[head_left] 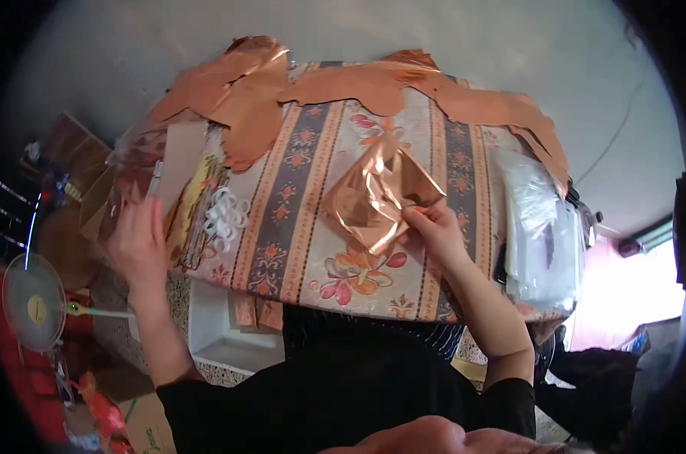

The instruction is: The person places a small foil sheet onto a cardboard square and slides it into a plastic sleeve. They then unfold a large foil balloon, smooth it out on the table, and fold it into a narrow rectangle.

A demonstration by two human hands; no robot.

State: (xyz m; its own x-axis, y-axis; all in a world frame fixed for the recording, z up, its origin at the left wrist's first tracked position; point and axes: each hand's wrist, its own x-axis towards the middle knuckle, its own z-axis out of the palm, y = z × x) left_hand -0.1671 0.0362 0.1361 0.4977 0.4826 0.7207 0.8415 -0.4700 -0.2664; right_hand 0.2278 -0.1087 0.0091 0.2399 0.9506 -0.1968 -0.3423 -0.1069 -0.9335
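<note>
A shiny copper-coloured foil piece (pixel 377 198) lies at the middle of the patterned tablecloth (pixel 282 234). My right hand (pixel 436 229) pinches its right corner between thumb and fingers. Over the table's left edge is my left hand (pixel 137 234), somewhat blurred, beside a clear plastic sheet or bag (pixel 135 155). Whether its fingers hold anything is too blurred to tell. Close to it are a yellow strip bundle (pixel 194 200) and white ring-shaped loops (pixel 226 219).
Brown leather-like sheets (pixel 358 83) lie along the table's far edge. Clear plastic bags (pixel 540 242) are stacked at the right. Below the left edge stands a white tray (pixel 229 356), with a round fan-like disc (pixel 34 301) farther left.
</note>
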